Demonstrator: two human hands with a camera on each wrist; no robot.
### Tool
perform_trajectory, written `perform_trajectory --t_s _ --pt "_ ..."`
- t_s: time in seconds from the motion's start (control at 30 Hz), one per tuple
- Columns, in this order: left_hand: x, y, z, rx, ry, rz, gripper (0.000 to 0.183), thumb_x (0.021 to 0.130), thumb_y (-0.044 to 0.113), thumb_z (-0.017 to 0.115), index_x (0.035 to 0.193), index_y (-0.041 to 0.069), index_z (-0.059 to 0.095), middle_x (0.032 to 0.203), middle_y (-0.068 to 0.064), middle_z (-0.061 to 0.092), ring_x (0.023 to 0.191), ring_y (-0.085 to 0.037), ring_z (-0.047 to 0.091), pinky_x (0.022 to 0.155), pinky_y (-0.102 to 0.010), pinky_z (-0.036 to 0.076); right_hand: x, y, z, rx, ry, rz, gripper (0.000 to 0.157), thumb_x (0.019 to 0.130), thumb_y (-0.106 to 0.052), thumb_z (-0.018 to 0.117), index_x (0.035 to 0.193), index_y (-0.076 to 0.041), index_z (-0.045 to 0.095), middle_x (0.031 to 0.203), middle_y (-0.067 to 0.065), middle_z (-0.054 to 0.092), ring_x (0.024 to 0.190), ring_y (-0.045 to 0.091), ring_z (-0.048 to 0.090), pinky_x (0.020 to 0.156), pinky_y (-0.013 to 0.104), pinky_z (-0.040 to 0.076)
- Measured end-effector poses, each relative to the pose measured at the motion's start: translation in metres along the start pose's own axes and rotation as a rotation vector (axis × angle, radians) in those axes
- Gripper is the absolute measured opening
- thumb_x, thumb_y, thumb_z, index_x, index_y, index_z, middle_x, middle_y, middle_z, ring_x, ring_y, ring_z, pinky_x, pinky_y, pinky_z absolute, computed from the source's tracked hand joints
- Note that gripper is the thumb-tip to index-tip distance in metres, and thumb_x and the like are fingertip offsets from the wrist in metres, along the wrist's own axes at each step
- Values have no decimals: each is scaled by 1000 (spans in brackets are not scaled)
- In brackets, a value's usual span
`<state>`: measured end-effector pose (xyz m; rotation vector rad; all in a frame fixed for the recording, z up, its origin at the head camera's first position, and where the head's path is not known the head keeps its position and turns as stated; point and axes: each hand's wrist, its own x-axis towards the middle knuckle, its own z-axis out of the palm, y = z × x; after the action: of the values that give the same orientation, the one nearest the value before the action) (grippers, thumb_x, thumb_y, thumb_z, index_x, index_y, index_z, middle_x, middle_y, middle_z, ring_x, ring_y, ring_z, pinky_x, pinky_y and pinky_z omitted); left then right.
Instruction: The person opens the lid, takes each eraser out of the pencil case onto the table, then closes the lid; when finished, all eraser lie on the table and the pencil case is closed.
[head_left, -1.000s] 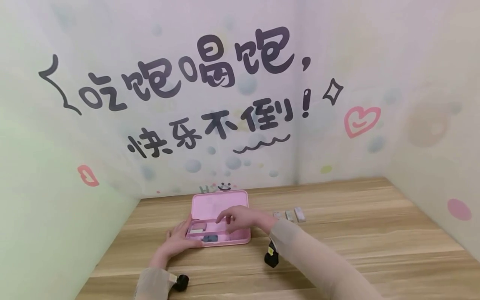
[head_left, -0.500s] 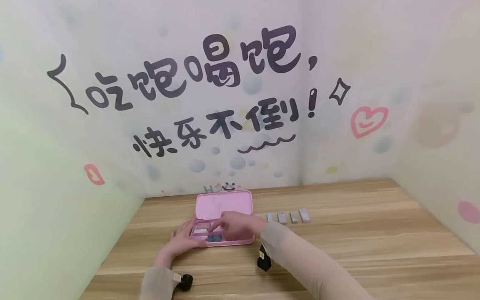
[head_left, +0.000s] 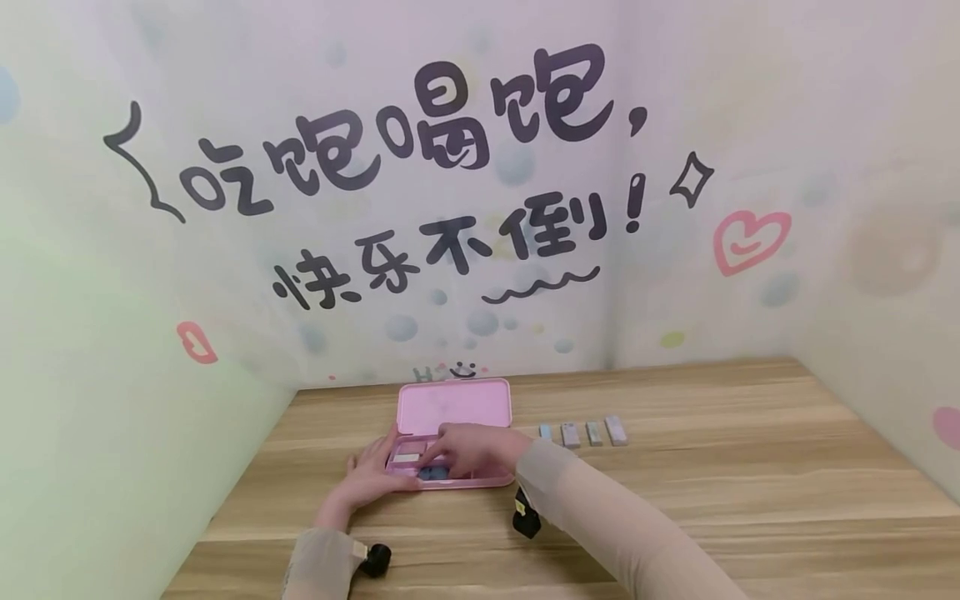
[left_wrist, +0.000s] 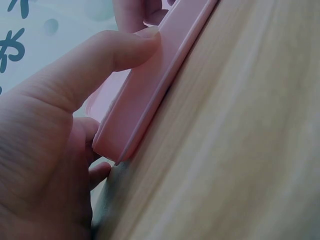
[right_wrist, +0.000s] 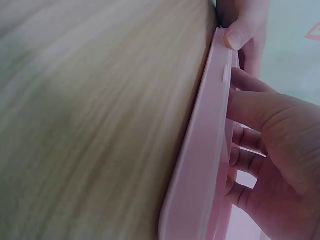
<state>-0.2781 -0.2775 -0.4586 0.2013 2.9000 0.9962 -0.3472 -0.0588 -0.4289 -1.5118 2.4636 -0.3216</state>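
Observation:
A pink pencil box (head_left: 453, 407) stands on the table with its lid raised at the back. My left hand (head_left: 371, 477) grips its left end; in the left wrist view the thumb (left_wrist: 142, 47) presses on the front wall (left_wrist: 145, 90) and the other fingers reach round the end. My right hand (head_left: 472, 448) dips into the box, its thumb and fingers (right_wrist: 245, 160) bent below the rim, and I cannot tell whether they hold something. By its fingertips are a dark blue-grey piece (head_left: 433, 473) in the front compartment and a white block (head_left: 407, 457) behind it.
To the right of the box several small blocks stand in a row, among them a light blue one (head_left: 545, 432) and a pale purple one (head_left: 616, 430). A printed wall (head_left: 675, 275) closes off the back of the wooden table (head_left: 675, 483).
My right hand has moved left and lower into the box, over the blue-grey piece. The light blue block, formerly behind the right arm, now shows. My left hand keeps its hold on the box.

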Motion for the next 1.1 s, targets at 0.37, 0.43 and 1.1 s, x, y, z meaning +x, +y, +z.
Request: perform_trajectory --t_s 0.37,0.43,1.1 --pt "1 -1 0 -6 -6 -10 116 72 48 81 155 6 11 153 -26 25 142 -44 15 105 -70 -6 2 0 2 -28 -19 -7 51 84 -9 72 127 -37 65 94 -7 47 81 7 44 70 17 39" --pt "1 -1 0 -3 -6 -11 116 72 48 81 155 6 11 153 -26 25 141 -44 16 104 -71 -6 2 1 2 -29 -15 -9 51 84 -9 73 126 -37 65 95 -7 47 81 7 44 71 18 39" --pt "2 -2 1 13 1 -7 115 72 51 79 155 6 13 153 -27 26 141 -44 18 104 -70 -4 -22 -7 -23 45 36 84 56 82 2 69 127 -30 63 109 -2 59 95 11 54 81 23 45"
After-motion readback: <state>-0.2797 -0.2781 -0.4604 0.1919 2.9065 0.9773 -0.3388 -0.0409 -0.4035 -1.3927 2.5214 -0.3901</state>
